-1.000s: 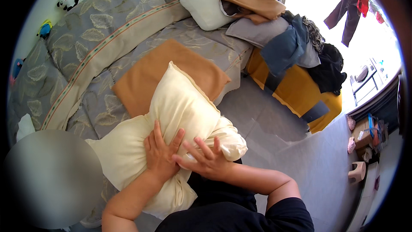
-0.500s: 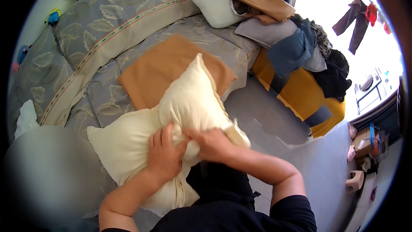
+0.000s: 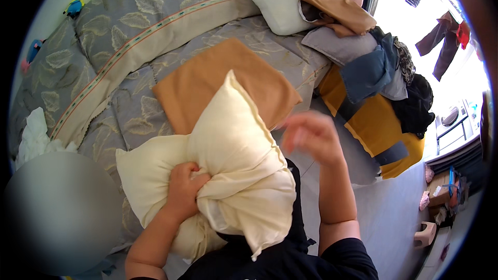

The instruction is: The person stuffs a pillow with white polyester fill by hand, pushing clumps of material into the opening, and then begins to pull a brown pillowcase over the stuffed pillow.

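Note:
A plump cream cushion insert (image 3: 233,124), pinched and creased at its middle, lies across my lap and the bed's edge. My left hand (image 3: 185,189) grips its gathered middle, fingers closed into the cloth. Raised off the cushion to its right, my right hand (image 3: 311,137) is blurred by motion; its fingers look loosely apart and nothing shows in them. Just beyond the insert, a flat tan cushion cover (image 3: 223,83) rests on the bed, partly hidden behind the insert's upper corner.
The bed has a grey leaf-patterned cover (image 3: 137,88). At the far right, pillows and another tan cover (image 3: 337,2) lie near a heap of clothes (image 3: 371,72) on a yellow piece (image 3: 363,124). A rounded grey shape (image 3: 62,212) fills the lower left. A stool (image 3: 425,234) stands on the floor.
My right hand has let go of the cushion insert and lifted away to the right. The insert's right half has spread and folded down toward my lap. My left hand still grips the middle.

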`<action>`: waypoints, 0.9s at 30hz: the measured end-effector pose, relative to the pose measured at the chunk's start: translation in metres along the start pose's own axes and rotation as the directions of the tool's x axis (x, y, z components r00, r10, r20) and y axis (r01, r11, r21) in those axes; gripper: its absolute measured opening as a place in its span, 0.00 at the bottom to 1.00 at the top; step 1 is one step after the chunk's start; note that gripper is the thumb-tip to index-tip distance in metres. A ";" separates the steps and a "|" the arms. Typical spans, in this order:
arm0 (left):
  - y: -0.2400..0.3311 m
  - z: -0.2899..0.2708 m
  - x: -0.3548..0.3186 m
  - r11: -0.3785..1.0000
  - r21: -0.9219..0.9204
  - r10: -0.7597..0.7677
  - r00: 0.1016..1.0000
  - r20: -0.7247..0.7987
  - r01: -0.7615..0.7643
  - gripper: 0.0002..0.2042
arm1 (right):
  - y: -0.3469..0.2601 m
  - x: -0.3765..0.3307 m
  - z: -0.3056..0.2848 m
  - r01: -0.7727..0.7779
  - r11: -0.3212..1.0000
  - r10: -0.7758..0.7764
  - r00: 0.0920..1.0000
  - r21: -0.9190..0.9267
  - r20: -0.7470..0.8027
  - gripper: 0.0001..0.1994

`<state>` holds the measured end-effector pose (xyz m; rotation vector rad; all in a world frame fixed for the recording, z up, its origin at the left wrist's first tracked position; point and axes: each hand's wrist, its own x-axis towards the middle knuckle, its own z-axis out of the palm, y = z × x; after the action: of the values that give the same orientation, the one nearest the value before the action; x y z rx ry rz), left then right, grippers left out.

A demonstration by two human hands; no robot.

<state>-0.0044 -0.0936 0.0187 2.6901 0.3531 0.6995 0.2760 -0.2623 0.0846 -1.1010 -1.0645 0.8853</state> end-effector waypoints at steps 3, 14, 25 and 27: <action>-0.008 0.000 -0.017 0.997 -0.072 -0.013 0.998 -0.058 0.009 0.17 | 0.086 0.025 -0.039 -0.163 0.595 -0.328 0.845 -0.787 -0.423 0.17; 0.010 -0.024 -0.034 0.999 -0.010 0.036 0.988 -0.148 -0.038 0.16 | 0.132 0.132 -0.026 -0.197 0.256 -0.021 0.978 -0.946 -0.209 0.15; 0.033 -0.062 -0.049 0.991 0.107 -0.055 0.974 -0.222 0.080 0.15 | -0.036 0.267 -0.020 0.128 0.670 -0.665 0.540 -0.731 -0.516 0.14; 0.035 -0.064 -0.049 0.995 0.085 -0.039 0.976 -0.214 0.058 0.15 | 0.012 0.248 -0.013 0.010 0.521 -0.365 0.906 -0.853 -0.213 0.12</action>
<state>-0.0734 -0.1241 0.0639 2.6866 0.5142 0.9821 0.3539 -0.0300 0.1258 -1.8213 -1.2819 -0.1278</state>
